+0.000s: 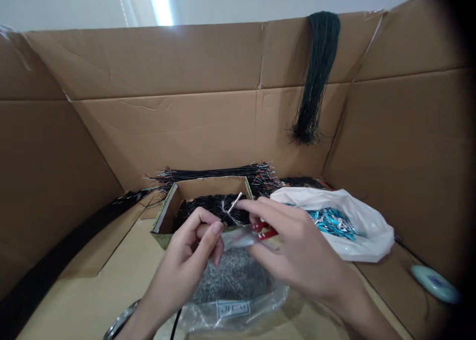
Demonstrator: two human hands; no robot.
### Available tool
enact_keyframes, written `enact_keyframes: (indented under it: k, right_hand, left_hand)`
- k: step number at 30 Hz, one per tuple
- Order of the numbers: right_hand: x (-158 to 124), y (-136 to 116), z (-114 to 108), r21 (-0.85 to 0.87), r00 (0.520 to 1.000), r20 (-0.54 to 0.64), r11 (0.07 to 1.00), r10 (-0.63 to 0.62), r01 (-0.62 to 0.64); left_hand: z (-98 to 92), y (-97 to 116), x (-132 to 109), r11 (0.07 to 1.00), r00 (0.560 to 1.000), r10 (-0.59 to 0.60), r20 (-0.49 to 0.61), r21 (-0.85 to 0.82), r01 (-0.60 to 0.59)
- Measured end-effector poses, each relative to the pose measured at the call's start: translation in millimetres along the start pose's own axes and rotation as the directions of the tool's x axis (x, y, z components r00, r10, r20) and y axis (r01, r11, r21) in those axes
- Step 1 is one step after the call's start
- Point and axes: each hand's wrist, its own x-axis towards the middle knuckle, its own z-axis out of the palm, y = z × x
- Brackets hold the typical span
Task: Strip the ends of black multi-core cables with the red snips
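Observation:
My left hand (201, 240) is closed in a pinch, thumb against curled fingers, at the front of the cardboard box. A small dark tip shows at the pinch; the rest of what it holds is hidden. My right hand (293, 240) grips a red-handled tool (267, 234) with a pale, blurred blade pointing toward my left fingers. Beside my right index fingertip, a short silvery strip (234, 202) sticks up at a slant, with thin pale strands around its lower end. Below both hands lies a clear plastic bag (234, 315) of fine silvery pieces.
The open box (163, 221) contains black wires. Behind it lie bundled black wires (208, 172) with coloured ends. A white bag (375, 231) of shiny blue strips stands right, near a pale green oval object (435, 284). Dark green strands (316, 72) hang over the cardboard wall (167, 126).

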Motion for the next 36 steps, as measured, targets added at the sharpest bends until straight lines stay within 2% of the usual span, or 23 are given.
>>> enact_keyframes:
  k: [3, 7, 10, 14, 21, 31, 36]
  right_hand:
    - [-5.2, 0.3, -16.4, 0.038, 0.99, 0.024, 0.989, 0.141, -0.142]
    - [-11.7, 3.2, -27.5, -0.024, 0.968, 0.088, 0.972, 0.236, -0.235]
    - [-14.1, 6.1, -22.7, -0.066, 0.946, 0.138, 0.956, 0.294, -0.287]
    - [-16.5, 10.3, -12.7, -0.065, 0.9, 0.24, 0.931, 0.364, -0.359]
    - [-22.7, 17.1, 4.3, 0.137, 0.806, 0.43, 0.853, 0.407, -0.504]
    - [-33.6, 17.5, 19.8, 0.106, 0.836, 0.386, 0.882, 0.39, -0.46]
    - [-34.1, 21.5, 29.2, 0.056, 0.831, 0.406, 0.897, 0.38, -0.438]
  left_hand:
    - [-6.5, 1.6, 5.5, 0.99, 0.999, -0.041, 0.029, 0.136, 0.037]
    - [-12.3, 5.7, 8.7, 0.945, 0.987, -0.131, 0.095, 0.313, 0.095]
    - [-12.6, 6.1, 7.3, 0.918, 0.966, -0.199, 0.162, 0.375, 0.126]
    - [-10.2, 0.0, 2.2, 0.882, 0.952, -0.242, 0.185, 0.452, 0.137]
    - [-2.3, -14.0, -7.8, 0.84, 0.951, -0.21, 0.229, 0.539, 0.056]
    - [0.7, -14.8, -20.1, 0.807, 0.946, -0.206, 0.249, 0.59, 0.02]
    - [4.7, -22.4, -21.8, 0.798, 0.935, -0.223, 0.275, 0.603, 0.013]
